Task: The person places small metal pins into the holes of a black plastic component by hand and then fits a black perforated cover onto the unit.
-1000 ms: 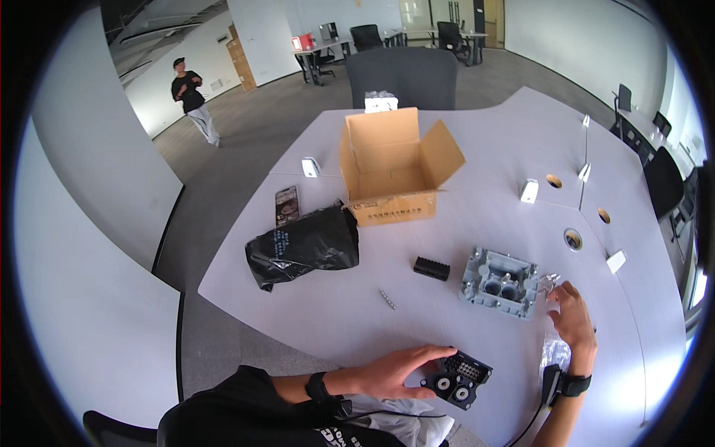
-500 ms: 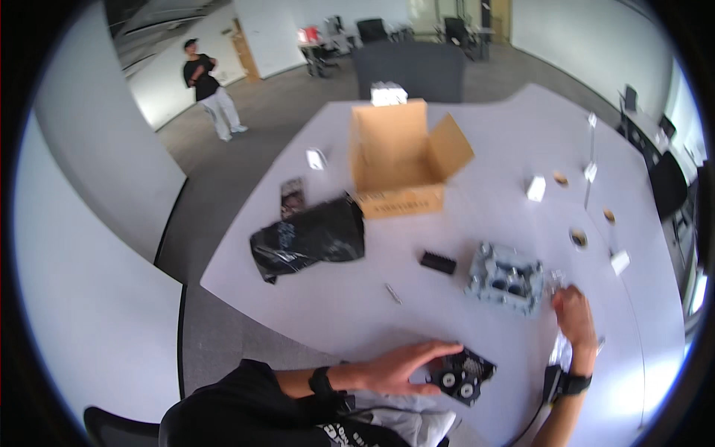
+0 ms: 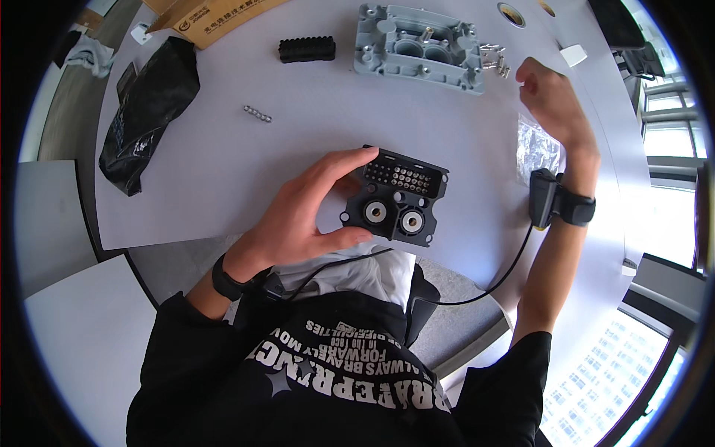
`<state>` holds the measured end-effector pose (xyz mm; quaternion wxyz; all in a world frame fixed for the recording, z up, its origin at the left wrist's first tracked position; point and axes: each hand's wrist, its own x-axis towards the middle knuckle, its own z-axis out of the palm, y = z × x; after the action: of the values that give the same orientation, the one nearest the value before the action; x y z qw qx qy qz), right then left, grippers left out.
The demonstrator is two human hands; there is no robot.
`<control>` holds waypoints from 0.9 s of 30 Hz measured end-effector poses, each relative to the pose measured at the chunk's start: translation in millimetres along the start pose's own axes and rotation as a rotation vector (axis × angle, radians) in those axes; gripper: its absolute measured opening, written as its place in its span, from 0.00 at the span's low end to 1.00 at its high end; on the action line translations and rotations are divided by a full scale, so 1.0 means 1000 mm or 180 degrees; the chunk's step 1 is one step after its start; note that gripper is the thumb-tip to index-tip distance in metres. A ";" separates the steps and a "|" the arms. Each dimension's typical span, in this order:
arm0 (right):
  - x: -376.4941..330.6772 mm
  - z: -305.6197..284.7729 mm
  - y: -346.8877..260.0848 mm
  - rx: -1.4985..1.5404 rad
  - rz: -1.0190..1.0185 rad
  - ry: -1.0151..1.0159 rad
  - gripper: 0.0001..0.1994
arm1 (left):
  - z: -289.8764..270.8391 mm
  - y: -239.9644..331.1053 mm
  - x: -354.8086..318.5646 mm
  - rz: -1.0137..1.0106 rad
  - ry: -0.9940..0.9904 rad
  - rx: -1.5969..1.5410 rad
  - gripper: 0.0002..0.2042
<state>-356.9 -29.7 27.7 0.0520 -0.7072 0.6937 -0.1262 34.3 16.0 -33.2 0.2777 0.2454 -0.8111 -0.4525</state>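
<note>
My left hand (image 3: pixel 298 212) grips the left edge of a black connector frame (image 3: pixel 393 200), fingers at its upper corner and thumb at its lower edge. The frame has rows of small metal pins and two round silver contacts with white rings. My right hand (image 3: pixel 555 104) is curled closed above the table's right side; whatever its fingertips may hold is hidden. Several small metal screws (image 3: pixel 500 61) lie just left of it, beside a grey metal housing (image 3: pixel 421 48) with round openings. Under my right wrist is a clear plastic bag (image 3: pixel 536 149).
A black ribbed block (image 3: pixel 307 49) and a short segmented metal piece (image 3: pixel 258 113) lie left of the housing. Farther left are a black plastic bag (image 3: pixel 153 112) and a cardboard box (image 3: pixel 216 21). A black cable (image 3: pixel 514 268) runs from my right wrist device toward my lap.
The view has tilted down, so things sit higher in the picture. My left hand has closed on the connector frame's edge. My right hand stays curled near the screws.
</note>
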 end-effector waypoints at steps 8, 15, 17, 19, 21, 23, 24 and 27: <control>-0.034 -0.039 -0.082 0.1348 -0.0914 -0.0141 0.06 | 0.009 -0.003 -0.005 0.0066 0.0073 -0.0112 0.42; -0.039 -0.008 -0.137 0.1708 -0.2302 -0.0329 0.05 | 0.004 -0.001 -0.002 0.0064 0.0014 -0.0106 0.42; -0.040 -0.001 -0.141 0.1745 -0.2132 -0.0471 0.06 | 0.004 -0.001 -0.001 0.0083 0.0021 -0.0090 0.42; -0.042 0.005 -0.144 0.1781 -0.1971 -0.0621 0.06 | 0.004 -0.001 -0.002 0.0158 0.0033 -0.0087 0.42; -0.044 0.009 -0.144 0.1761 -0.1955 -0.0729 0.07 | 0.004 0.000 -0.001 0.0154 0.0043 -0.0066 0.42; -0.043 0.012 -0.142 0.1616 -0.2107 -0.0640 0.07 | 0.004 0.000 -0.001 0.0158 0.0057 -0.0044 0.42; -0.042 0.014 -0.142 0.1464 -0.2255 -0.0535 0.08 | 0.004 0.001 -0.001 0.0162 0.0045 -0.0017 0.41; -0.039 0.020 -0.141 0.1448 -0.2369 -0.0508 0.08 | 0.004 0.000 -0.002 0.0177 0.0049 -0.0017 0.41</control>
<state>-215.7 11.2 39.3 0.2107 -0.8869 0.3402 -0.2308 32.3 19.9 -35.2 0.2970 0.2255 -0.8143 -0.4449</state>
